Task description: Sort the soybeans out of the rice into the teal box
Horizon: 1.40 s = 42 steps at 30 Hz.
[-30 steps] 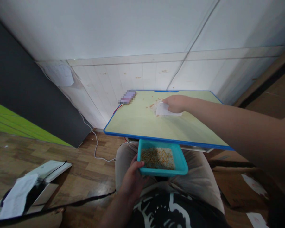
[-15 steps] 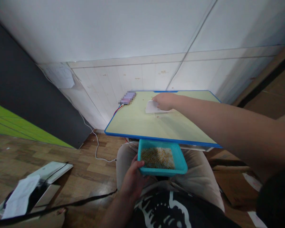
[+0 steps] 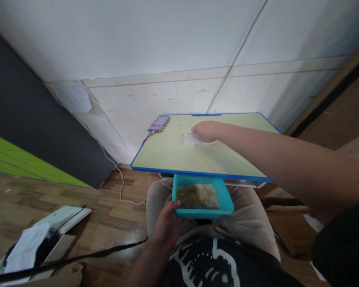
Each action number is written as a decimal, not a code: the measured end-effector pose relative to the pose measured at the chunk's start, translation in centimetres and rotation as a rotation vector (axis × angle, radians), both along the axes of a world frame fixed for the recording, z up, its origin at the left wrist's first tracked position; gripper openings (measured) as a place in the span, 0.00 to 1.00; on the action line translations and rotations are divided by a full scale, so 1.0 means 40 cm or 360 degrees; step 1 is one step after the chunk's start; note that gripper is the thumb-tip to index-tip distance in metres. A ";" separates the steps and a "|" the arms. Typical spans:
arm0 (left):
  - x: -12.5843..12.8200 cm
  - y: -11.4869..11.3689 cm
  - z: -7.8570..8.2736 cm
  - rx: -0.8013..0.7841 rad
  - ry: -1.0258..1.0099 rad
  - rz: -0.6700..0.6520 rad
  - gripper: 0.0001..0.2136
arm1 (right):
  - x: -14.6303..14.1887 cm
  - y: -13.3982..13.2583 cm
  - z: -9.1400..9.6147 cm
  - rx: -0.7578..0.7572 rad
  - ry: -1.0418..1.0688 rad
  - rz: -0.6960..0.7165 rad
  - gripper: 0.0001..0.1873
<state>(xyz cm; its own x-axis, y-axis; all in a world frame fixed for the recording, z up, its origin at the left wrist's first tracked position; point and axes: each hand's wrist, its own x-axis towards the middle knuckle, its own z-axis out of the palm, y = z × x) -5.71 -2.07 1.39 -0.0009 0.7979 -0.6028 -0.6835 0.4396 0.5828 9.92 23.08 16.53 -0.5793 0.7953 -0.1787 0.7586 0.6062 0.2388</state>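
Observation:
A teal plastic tray (image 3: 229, 201) rests over my lap, just under the table's front edge. Many yellow grains (image 3: 194, 196) and some white ones lie in it. My left hand (image 3: 169, 215) grips the tray's left side, thumb over the rim. Across the tabletop reaches my right hand (image 3: 206, 131), its fingers closed on a flat white card-like piece (image 3: 192, 138) whose lower edge is at the table surface. A few small grains (image 3: 196, 146) lie by that edge, and others are scattered behind it.
The pale yellow table (image 3: 161, 155) has a blue rim and stands against the wall. A blurred purple device (image 3: 160, 122) with a red cable sits at its back left corner. On the floor at left are a white box (image 3: 62, 223) and a white cable (image 3: 122, 187).
My right hand has moved slightly toward me with the white piece, which is now more upright to the view. My left hand still holds the tray.

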 end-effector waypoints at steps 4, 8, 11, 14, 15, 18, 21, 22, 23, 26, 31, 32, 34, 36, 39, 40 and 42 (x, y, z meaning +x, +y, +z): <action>0.000 0.001 0.014 0.0051 -0.0066 -0.0031 0.35 | 0.020 -0.040 0.014 -0.0050 -0.0030 0.0010 0.25; 0.000 0.002 0.020 0.0057 -0.0039 -0.0066 0.33 | 0.045 -0.076 0.021 -0.0074 -0.0032 -0.0007 0.22; 0.000 0.004 0.020 0.0076 -0.0054 -0.0084 0.31 | 0.065 -0.092 0.016 -0.0094 -0.0020 0.0012 0.21; 0.000 0.008 0.016 0.0088 -0.0075 -0.0101 0.29 | 0.083 -0.105 0.009 -0.0105 -0.0010 0.0060 0.21; 0.000 0.009 0.014 0.0085 -0.0075 -0.0105 0.28 | 0.088 -0.110 0.008 -0.0115 -0.0019 0.0071 0.20; 0.000 0.013 0.015 0.0079 -0.0085 -0.0098 0.29 | 0.101 -0.124 0.007 -0.0148 -0.0039 0.0077 0.19; 0.001 0.015 0.022 0.0063 -0.0078 -0.0090 0.29 | 0.110 -0.134 0.005 -0.0154 -0.0002 0.0066 0.17; 0.001 0.015 0.024 0.0063 -0.0073 -0.0095 0.30 | 0.113 -0.136 0.004 -0.0154 0.0014 0.0064 0.17; 0.001 0.015 0.026 0.0068 -0.0074 -0.0102 0.30 | 0.115 -0.136 0.003 -0.0154 0.0023 0.0063 0.17; 0.000 0.014 0.027 0.0100 -0.0093 -0.0125 0.30 | 0.119 -0.137 0.002 -0.0151 0.0024 0.0068 0.17; -0.002 0.016 0.030 0.0063 -0.0080 -0.0134 0.30 | 0.120 -0.142 0.008 -0.0168 0.0025 0.0108 0.16; -0.002 0.017 0.032 0.0060 -0.0080 -0.0132 0.30 | 0.121 -0.142 0.011 -0.0163 0.0029 0.0112 0.16; -0.002 0.019 0.034 0.0075 -0.0086 -0.0126 0.30 | 0.127 -0.137 0.018 -0.0137 0.0049 0.0097 0.15; -0.004 0.021 0.033 0.0092 -0.0073 -0.0126 0.29 | 0.145 -0.117 0.029 -0.0096 0.0091 0.0046 0.16; -0.007 0.022 0.028 0.0083 -0.0027 -0.0140 0.26 | 0.202 -0.057 0.046 -0.0004 0.0182 -0.0104 0.19; -0.008 0.022 0.026 0.0074 -0.0018 -0.0137 0.26 | 0.229 -0.031 0.050 0.0035 0.0206 -0.0180 0.21; -0.008 0.023 0.024 0.0077 -0.0032 -0.0122 0.26 | 0.288 0.022 0.052 0.0084 0.0213 -0.0316 0.25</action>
